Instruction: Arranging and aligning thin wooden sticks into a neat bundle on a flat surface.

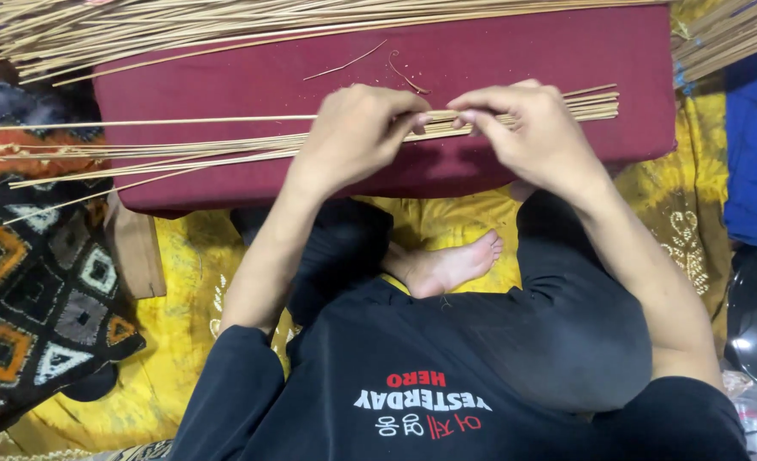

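A bundle of thin tan sticks point(182, 149) lies across a low table covered in maroon cloth point(498, 51). My left hand point(353, 137) is curled over the middle of the bundle, fingers pinching the sticks. My right hand point(532, 128) grips the same bundle just to the right, its fingertips almost meeting the left hand's. The stick ends point(592, 102) stick out past my right hand. The sticks fan out loosely toward the left edge.
A big heap of more sticks point(139, 30) lies along the far edge of the table. Yellow patterned cloth point(182, 341) covers the floor, with a dark patchwork cushion point(28, 299) at left and blue fabric point(754, 145) at right. My bare foot point(447, 265) rests under the table.
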